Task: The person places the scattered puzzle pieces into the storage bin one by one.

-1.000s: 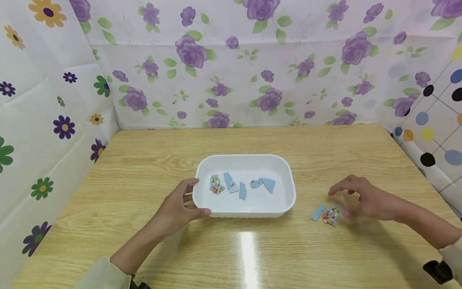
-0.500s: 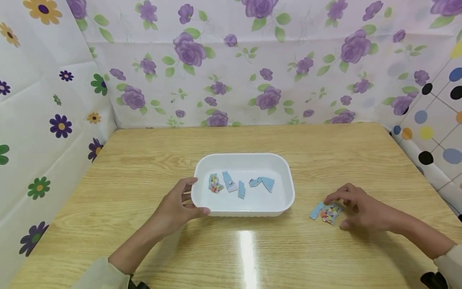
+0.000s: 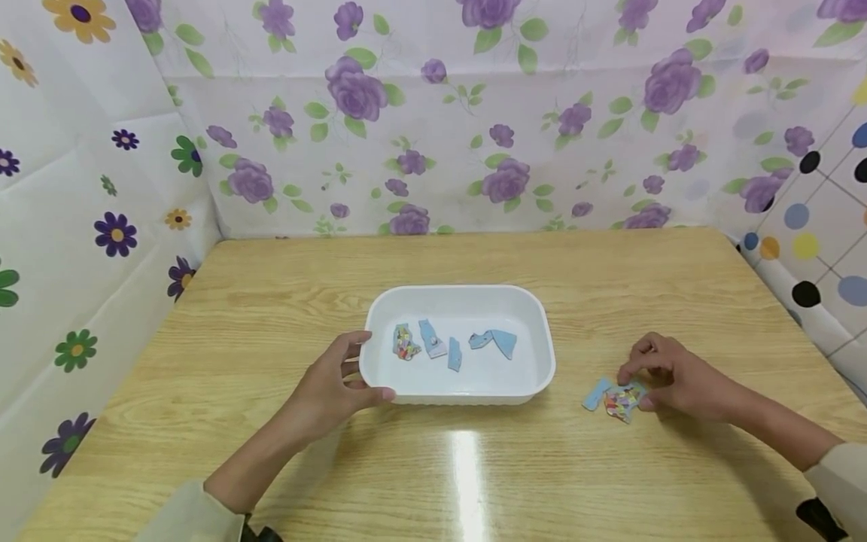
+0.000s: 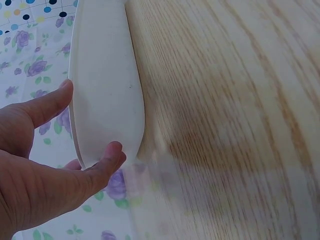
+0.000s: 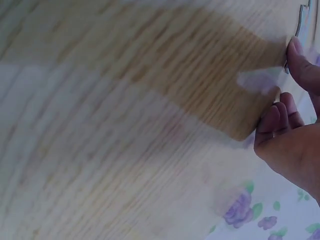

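Note:
A white plastic tray (image 3: 488,380) stands in the middle of the table in the head view, with several light-blue and multicoloured puzzle pieces lying flat inside. My left hand (image 3: 336,380) grips the tray's left end, thumb over the near rim. The left wrist view shows that hand (image 4: 55,160) around the tray's outer wall (image 4: 105,75). To the right, my right hand (image 3: 680,384) pinches a colourful puzzle piece (image 3: 622,403) lying on the table, index finger at its far edge and thumb at its right edge. A narrow blue piece (image 3: 597,394) touches or nearly touches its left side.
The wooden table (image 3: 298,286) backs onto a wall covered in purple-flowered sheeting (image 3: 447,120). Flower-patterned sheeting (image 3: 68,226) hangs at the left and dotted sheeting (image 3: 819,248) at the right. A bright light reflection (image 3: 467,482) lies on the table in front of the tray.
My right hand has lowered from above the colourful piece, and its finger and thumb have closed to the piece's edges. The left hand and tray have stayed in place.

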Available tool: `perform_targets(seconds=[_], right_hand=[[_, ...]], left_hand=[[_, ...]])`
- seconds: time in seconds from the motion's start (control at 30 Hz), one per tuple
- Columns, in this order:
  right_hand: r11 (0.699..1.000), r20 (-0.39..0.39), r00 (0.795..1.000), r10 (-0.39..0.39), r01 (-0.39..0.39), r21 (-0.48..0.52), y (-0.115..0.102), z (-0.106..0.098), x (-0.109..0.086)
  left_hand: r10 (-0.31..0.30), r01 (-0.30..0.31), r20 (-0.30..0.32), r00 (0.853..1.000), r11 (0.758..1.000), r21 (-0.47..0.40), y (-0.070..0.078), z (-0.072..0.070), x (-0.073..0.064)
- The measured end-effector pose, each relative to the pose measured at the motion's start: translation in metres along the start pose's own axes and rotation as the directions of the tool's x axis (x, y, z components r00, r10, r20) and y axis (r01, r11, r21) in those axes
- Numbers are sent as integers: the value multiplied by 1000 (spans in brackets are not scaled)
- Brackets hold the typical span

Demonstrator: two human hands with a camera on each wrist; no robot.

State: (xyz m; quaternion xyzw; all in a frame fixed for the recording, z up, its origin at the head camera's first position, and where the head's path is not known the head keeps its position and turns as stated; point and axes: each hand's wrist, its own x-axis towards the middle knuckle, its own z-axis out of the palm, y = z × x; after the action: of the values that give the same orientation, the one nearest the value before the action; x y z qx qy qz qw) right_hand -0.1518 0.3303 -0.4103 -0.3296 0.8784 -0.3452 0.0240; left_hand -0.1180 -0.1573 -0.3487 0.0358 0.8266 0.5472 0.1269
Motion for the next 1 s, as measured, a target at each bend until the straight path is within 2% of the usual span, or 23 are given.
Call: perform_targets(seconds=[0.1, 0.4, 0.83, 1.0], right_hand=[[1000, -15, 1000, -20, 20, -20, 0, 2, 1], [998, -13, 1000, 4, -5, -55, 0, 4, -2], [1000, 4, 1000, 15, -15, -13, -4, -2, 1], [998, 12, 998, 55, -55, 18, -6, -4, 4]], left_hand=[[5, -5, 2, 1000, 1000, -13, 0, -1, 0], [2, -2, 5, 1000, 1000, -10, 0, 0, 0], [-8, 8, -2, 1000, 1000, 3, -1, 0, 0], [-15, 15, -5, 1000, 1000, 2, 0, 0, 0]])
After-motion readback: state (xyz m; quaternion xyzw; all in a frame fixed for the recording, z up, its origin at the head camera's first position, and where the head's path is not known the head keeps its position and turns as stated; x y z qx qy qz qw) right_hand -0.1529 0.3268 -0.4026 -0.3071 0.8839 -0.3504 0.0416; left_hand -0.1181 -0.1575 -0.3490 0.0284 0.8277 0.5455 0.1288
